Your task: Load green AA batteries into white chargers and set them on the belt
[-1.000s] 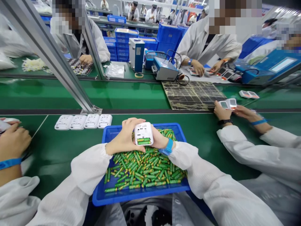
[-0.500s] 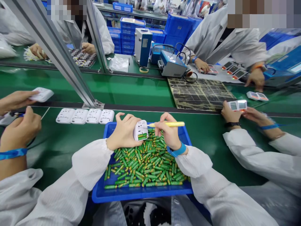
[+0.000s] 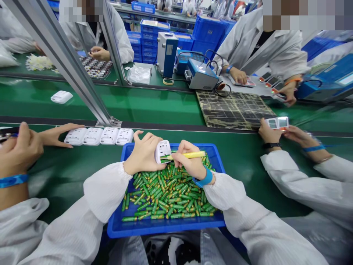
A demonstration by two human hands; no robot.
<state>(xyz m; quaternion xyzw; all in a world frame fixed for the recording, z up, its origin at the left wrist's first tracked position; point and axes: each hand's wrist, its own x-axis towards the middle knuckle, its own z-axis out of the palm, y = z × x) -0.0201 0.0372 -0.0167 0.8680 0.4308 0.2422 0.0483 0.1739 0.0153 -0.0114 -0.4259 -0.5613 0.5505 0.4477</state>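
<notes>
My left hand (image 3: 146,152) grips a small white device (image 3: 163,150) tilted up over the back left of a blue tray (image 3: 165,232). Green batteries (image 3: 168,197) with gold ends lie heaped in that tray. A green battery shows in the lower part of the device. In my right hand (image 3: 190,160) is a yellow pen-like tool (image 3: 195,154), its tip touching or very near the device's lower edge. Several white devices (image 3: 124,136) stand in a row behind the tray on the left.
A co-worker's hand (image 3: 59,135) reaches the row's left end. At the right, another person's hands (image 3: 268,132) hold a two-part white device. A metal post (image 3: 82,77) slants down behind the row. A dark patterned mat (image 3: 234,110) lies beyond the tray.
My right hand has moved down and left, bringing the tool tip from the device's upper right to its lower part. The neighbour's white device now lies on the far green belt.
</notes>
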